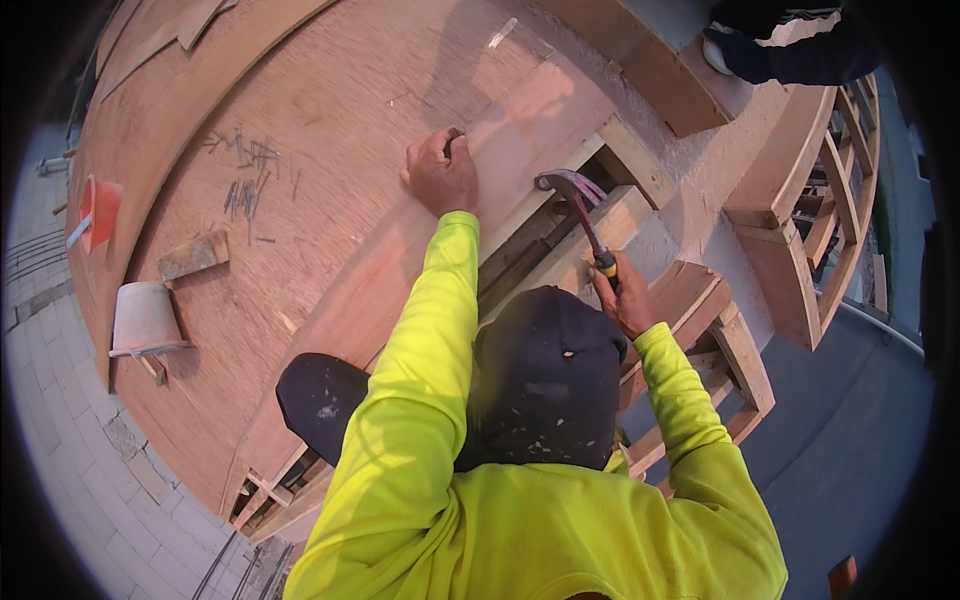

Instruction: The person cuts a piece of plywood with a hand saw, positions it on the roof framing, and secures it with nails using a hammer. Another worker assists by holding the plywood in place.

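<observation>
My right hand [628, 298] grips the lower handle of a claw hammer [586, 215]. The hammer's metal head is over a narrow opening between wooden beams, near the edge of a plywood strip [385, 255]. On that strip's far side, where it meets the broad plywood sheet [330, 130], rests my left hand [443, 172]. Its fingers are curled in, and a small dark spot shows by the fingertips; whatever they pinch is too small to make out. My bent knees, in dark trousers, are close to the strip and the wooden beam [590, 245].
Loose nails [245, 195] lie scattered on the plywood, left of my left hand. Nearby are a wood offcut [193, 255], a pale bucket [146, 315] and an orange-red container [100, 212]. Open timber framing [840, 190] stands at right. Another person's shoe [716, 48] is at the far right.
</observation>
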Demonstrator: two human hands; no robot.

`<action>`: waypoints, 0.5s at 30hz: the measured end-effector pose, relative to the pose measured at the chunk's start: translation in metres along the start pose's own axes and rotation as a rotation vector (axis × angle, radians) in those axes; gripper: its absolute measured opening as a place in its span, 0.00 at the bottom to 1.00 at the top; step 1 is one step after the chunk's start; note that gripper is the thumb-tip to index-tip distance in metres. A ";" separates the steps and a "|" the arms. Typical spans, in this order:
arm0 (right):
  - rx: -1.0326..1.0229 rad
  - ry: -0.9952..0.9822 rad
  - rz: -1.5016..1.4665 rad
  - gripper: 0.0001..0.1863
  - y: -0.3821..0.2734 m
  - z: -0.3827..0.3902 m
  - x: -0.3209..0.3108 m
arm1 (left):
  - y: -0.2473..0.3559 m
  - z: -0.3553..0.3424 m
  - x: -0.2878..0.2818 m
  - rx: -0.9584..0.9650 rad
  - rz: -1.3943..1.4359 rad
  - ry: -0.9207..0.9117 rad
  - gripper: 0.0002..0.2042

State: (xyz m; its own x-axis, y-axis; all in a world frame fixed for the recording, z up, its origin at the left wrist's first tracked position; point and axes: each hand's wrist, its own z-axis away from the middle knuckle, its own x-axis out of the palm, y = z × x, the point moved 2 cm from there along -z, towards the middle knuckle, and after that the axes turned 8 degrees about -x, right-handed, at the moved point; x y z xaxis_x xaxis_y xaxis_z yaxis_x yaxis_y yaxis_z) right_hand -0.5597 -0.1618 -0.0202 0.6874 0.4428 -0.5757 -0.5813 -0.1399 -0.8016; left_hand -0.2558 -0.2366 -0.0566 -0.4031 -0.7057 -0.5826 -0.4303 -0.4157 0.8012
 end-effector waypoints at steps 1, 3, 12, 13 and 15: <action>0.015 0.013 -0.024 0.15 -0.002 0.001 -0.001 | -0.001 0.000 0.001 0.012 0.002 0.002 0.05; 0.052 0.016 -0.092 0.15 -0.010 0.000 -0.003 | -0.003 -0.001 0.001 0.035 0.010 0.010 0.05; -0.215 -0.024 -0.064 0.18 -0.101 -0.059 -0.024 | -0.004 -0.003 0.001 0.089 -0.018 0.038 0.04; -0.289 -0.001 -0.056 0.20 -0.108 -0.066 -0.024 | -0.002 -0.002 0.000 0.099 -0.029 0.042 0.04; -0.383 -0.004 -0.033 0.24 -0.119 -0.079 -0.023 | 0.001 -0.001 0.000 0.120 -0.048 0.051 0.04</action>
State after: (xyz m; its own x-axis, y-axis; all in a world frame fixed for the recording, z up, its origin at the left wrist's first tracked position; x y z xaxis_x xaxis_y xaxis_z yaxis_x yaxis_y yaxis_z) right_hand -0.4722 -0.2251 0.0754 0.7004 0.4562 -0.5489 -0.3539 -0.4459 -0.8221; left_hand -0.2554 -0.2379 -0.0558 -0.3392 -0.7162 -0.6100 -0.5433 -0.3802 0.7485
